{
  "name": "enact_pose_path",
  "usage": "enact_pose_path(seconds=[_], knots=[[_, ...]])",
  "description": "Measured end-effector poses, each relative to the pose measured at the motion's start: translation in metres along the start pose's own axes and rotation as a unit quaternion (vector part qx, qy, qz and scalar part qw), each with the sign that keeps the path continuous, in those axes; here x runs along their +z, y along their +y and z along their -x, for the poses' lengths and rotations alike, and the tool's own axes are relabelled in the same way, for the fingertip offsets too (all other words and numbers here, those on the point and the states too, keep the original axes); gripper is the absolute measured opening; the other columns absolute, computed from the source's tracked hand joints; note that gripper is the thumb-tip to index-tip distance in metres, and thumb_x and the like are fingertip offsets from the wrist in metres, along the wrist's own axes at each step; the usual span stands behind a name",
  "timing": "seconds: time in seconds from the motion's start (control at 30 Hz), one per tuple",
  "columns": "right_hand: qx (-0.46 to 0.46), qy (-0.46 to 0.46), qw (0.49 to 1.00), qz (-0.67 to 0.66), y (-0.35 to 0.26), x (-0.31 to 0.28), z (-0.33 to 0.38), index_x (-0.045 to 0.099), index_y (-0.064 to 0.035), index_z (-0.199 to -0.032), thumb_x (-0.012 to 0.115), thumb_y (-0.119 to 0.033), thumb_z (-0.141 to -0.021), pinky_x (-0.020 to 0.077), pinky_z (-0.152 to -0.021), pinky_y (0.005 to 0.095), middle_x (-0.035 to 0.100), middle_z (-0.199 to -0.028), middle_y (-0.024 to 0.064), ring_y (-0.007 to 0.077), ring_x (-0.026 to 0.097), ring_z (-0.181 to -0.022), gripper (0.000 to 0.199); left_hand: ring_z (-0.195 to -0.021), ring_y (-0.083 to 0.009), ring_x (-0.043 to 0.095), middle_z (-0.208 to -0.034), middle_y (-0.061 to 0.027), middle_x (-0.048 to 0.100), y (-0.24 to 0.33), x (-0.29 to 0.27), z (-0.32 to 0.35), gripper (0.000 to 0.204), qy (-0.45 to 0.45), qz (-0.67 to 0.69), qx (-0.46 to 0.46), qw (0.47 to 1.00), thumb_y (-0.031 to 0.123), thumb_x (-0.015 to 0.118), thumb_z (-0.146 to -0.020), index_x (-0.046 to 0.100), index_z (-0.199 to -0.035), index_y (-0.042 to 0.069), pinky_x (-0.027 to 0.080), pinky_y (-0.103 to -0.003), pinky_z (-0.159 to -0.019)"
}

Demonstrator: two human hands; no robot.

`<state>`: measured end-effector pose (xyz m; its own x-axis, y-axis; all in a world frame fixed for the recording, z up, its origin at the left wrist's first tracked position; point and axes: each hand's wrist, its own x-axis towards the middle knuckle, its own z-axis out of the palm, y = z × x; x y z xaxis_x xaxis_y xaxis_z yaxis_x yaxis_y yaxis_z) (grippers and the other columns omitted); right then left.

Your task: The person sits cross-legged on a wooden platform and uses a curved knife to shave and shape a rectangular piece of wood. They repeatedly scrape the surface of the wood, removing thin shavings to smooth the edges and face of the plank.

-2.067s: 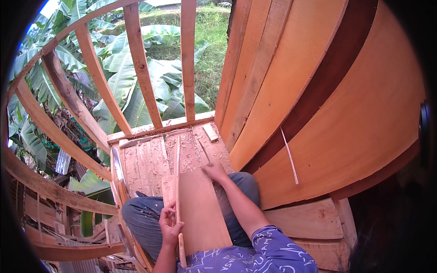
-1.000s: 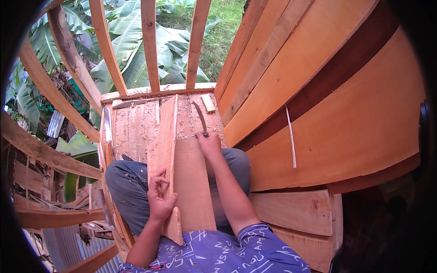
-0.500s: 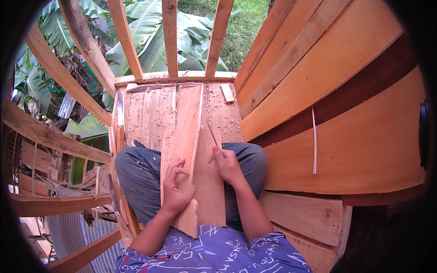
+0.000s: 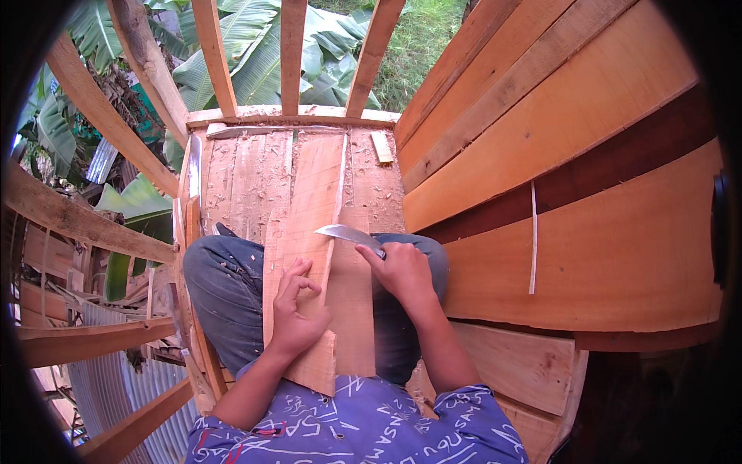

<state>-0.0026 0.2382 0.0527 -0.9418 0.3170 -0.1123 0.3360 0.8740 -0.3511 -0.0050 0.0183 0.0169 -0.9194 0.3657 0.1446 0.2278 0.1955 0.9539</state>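
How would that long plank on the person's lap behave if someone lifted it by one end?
The plank looks thin and long, so it would probably flex a little rather than flop. A split runs along it beside the blade, so it might crack further. The left hand lies flat on it.

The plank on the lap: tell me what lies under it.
Under the plank the person's thighs in dark trousers show at both sides, and sawdust-strewn floorboards beyond the knees. The left hand presses on top. The middle of the lap and the floor directly beneath are covered.
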Motion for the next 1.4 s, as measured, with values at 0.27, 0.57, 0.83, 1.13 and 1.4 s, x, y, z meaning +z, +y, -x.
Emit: enact_pose_path(seconds=[0.27,0.57,0.83,1.13,1.4], knots=[[-0.042,-0.032,0.999,0.012,-0.016,-0.011,0.003,0.068,0.0019,-0.069,0.052,-0.062,-0.089,0.0532,-0.062,0.0475,0.064,-0.066,0.024,0.04,0.066,-0.066,0.069,-0.133,-0.0451,0.042,-0.131,-0.0241,0.054,0.004,-0.01,0.014,0.028,-0.015,0.002,0.013,1.0,0.006,0.071,-0.063,0.056,-0.087,0.004,0.021,-0.057,-0.115],[-0.049,-0.028,0.998,-0.001,-0.007,0.001,0.018,0.067,0.0001,-0.067,0.055,-0.06,-0.088,0.052,-0.056,0.0463,0.062,-0.061,0.0218,0.0379,0.065,-0.061,0.065,-0.14,-0.0387,0.033,-0.137,-0.0222,0.048,-0.005,-0.014,0.01,0.031,-0.041,0.059,-0.02,0.997,-0.003,0.067,-0.063,0.051,-0.088,0.005,0.027,-0.047,-0.114],[-0.055,-0.038,0.998,0.004,-0.016,0.005,0.002,0.067,-0.0006,-0.066,0.059,-0.063,-0.084,0.0522,-0.054,0.0437,0.062,-0.059,0.0205,0.0356,0.066,-0.06,0.066,-0.134,-0.0447,0.039,-0.132,-0.0248,0.053,-0.008,-0.013,0.003,0.031,-0.021,0.06,-0.03,0.997,0.005,0.073,-0.063,0.055,-0.089,0.004,0.021,-0.056,-0.114],[-0.05,-0.015,0.999,-0.005,-0.016,0.011,-0.001,0.066,-0.0014,-0.066,0.057,-0.054,-0.09,0.0517,-0.055,0.0453,0.062,-0.06,0.0201,0.0362,0.065,-0.059,0.058,-0.134,-0.0444,0.04,-0.131,-0.0248,0.053,-0.011,-0.015,0.002,0.033,-0.04,0.059,-0.033,0.997,0.007,0.074,-0.062,0.054,-0.089,0.005,0.019,-0.057,-0.115],[-0.077,-0.042,0.996,-0.015,0.001,0.005,-0.016,0.066,-0.0006,-0.07,0.057,-0.051,-0.091,0.0506,-0.056,0.0465,0.063,-0.064,0.0219,0.0384,0.065,-0.062,0.055,-0.135,-0.0453,0.038,-0.135,-0.0251,0.051,-0.013,-0.015,0.0,0.033,-0.031,0.096,-0.055,0.993,0.007,0.074,-0.062,0.054,-0.088,0.005,0.021,-0.056,-0.114]])
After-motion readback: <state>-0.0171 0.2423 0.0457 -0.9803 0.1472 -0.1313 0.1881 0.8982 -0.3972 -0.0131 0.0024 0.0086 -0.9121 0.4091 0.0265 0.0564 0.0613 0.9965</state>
